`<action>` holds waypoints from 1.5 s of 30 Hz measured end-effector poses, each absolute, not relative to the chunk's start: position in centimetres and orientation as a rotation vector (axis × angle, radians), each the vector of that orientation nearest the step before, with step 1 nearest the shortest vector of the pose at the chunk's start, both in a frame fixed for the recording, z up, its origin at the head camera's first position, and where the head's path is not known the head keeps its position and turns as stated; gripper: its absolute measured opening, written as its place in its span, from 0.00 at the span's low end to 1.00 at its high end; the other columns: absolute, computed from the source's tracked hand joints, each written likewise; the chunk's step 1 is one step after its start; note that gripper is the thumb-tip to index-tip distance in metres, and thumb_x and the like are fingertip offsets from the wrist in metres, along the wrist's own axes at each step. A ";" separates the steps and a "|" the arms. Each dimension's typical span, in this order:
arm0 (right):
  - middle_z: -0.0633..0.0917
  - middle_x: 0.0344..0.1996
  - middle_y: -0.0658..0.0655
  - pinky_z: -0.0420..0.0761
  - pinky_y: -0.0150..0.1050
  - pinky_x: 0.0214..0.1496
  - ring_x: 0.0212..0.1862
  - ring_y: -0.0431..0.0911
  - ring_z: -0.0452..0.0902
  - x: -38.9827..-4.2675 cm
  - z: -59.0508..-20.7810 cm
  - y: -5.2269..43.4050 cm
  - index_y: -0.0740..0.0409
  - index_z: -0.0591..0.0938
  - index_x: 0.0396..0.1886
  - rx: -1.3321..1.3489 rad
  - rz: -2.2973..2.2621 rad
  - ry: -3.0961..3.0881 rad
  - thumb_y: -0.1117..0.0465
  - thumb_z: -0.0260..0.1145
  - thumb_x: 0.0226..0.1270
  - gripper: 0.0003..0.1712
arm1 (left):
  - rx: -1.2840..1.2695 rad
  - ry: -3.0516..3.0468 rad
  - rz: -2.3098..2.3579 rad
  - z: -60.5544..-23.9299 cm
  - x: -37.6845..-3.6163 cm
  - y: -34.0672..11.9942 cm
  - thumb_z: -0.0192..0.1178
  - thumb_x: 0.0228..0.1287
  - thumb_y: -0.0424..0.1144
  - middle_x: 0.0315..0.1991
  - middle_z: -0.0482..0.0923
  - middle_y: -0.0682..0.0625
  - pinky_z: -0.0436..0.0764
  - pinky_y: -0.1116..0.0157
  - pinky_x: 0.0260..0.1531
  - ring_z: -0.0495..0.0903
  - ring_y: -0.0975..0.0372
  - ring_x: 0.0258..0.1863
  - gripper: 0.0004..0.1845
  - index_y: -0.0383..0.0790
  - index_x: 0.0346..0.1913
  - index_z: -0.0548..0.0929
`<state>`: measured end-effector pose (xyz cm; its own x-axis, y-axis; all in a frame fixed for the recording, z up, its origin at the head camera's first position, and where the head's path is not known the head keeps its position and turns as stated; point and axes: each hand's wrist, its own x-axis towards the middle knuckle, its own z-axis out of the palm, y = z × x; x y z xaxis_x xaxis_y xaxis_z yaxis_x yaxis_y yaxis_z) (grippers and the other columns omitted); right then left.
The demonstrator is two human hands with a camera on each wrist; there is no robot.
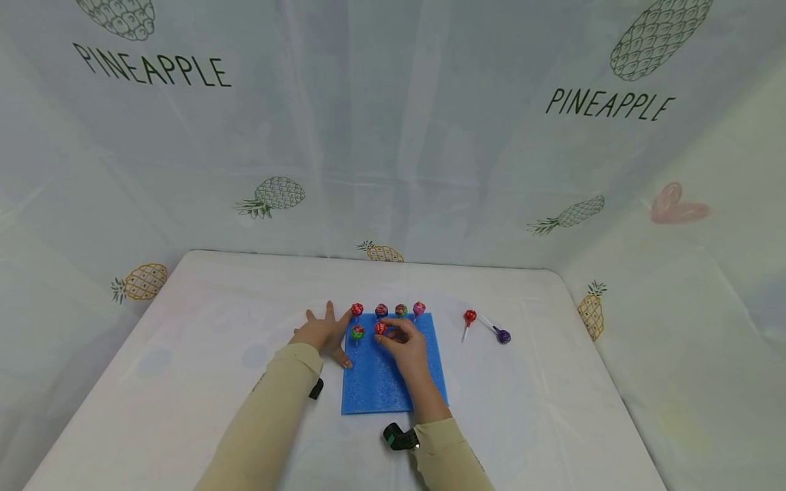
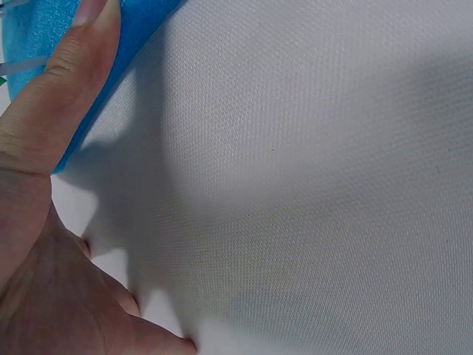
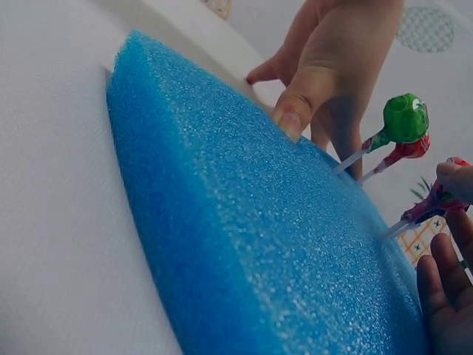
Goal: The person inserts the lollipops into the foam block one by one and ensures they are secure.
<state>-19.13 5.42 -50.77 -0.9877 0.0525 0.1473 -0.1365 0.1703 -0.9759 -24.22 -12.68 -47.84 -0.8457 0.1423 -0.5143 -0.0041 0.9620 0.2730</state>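
Observation:
A blue foam pad [image 1: 383, 382] lies on the white table. Several wrapped lollipops [image 1: 401, 310] stand stuck in a row along its far edge, and a green one [image 1: 358, 332] stands in front of them. My left hand [image 1: 325, 327] lies flat with fingers spread at the pad's left edge, its thumb [image 2: 59, 96] pressing the foam [image 2: 44, 29]. My right hand [image 1: 385, 329] pinches a red lollipop [image 1: 380, 328] upright beside the green one. In the right wrist view its stick [image 3: 395, 228] meets the foam [image 3: 244, 244], with the green lollipop [image 3: 405, 118] behind it.
Two loose lollipops, one red [image 1: 469, 316] and one purple [image 1: 503, 335], lie on the table right of the pad. A white cloth [image 2: 295, 185] covers the table. Pineapple-print sheets wall in the back and both sides.

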 end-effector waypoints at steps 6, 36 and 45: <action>0.81 0.44 0.68 0.77 0.30 0.36 0.40 0.54 0.77 -19.2 -51.0 5.8 0.69 0.83 0.50 0.091 1.951 -2.277 0.71 0.72 0.58 0.19 | 0.098 2.561 0.352 -48.1 -24.3 -12.6 0.79 0.40 0.54 0.76 0.35 0.31 0.53 0.28 0.58 0.38 0.26 0.69 0.63 0.49 0.78 0.52; 0.84 0.47 0.59 0.78 0.28 0.38 0.41 0.45 0.77 -20.9 -54.3 13.9 0.61 0.85 0.50 -0.257 1.876 -2.228 0.67 0.74 0.57 0.19 | 0.093 2.555 0.300 -48.3 -24.4 -12.4 0.78 0.43 0.54 0.76 0.35 0.32 0.53 0.28 0.58 0.38 0.25 0.68 0.61 0.49 0.78 0.52; 0.85 0.46 0.62 0.76 0.26 0.33 0.35 0.36 0.78 -21.5 -55.5 16.7 0.63 0.85 0.50 -0.305 1.800 -2.216 0.70 0.74 0.55 0.20 | 0.091 2.541 0.302 -48.4 -24.7 -12.4 0.78 0.43 0.54 0.76 0.34 0.32 0.53 0.28 0.58 0.37 0.26 0.69 0.62 0.50 0.78 0.51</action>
<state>-21.54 16.73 -55.47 -0.9415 0.3287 0.0751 -0.0063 0.2058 -0.9786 -24.66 -12.40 -48.42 -0.8335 0.1293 -0.5371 0.0000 0.9722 0.2340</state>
